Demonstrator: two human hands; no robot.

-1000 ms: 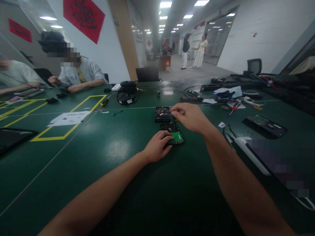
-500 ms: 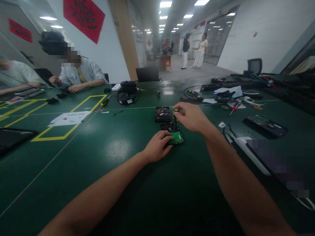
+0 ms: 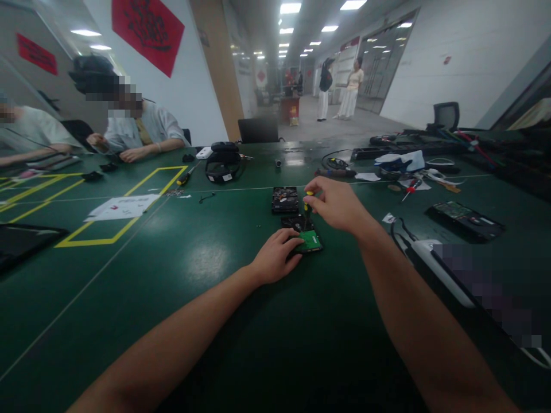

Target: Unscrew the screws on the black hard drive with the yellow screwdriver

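Observation:
In front of me on the green table lies a hard drive, dark metal with a green circuit board on its near part. My left hand grips the drive from the left, its fingertips over the board's edge and its thumb along the near side. A small yellow-and-black screwdriver stands nearly upright over the drive, tip down by the board's far edge. My right hand pinches its handle from the right. Whether the tip sits in a screw I cannot tell. Just beyond lies a second hard drive.
Tiny screws lie left of the drive. Another hard drive and a tablet-like device are on the right. A red-handled screwdriver lies farther back. White paper rests at left, and a co-worker sits beyond it.
My right hand's fingers have shifted slightly on the screwdriver, and more of its yellow handle shows. My left hand and the drive stay where they were.

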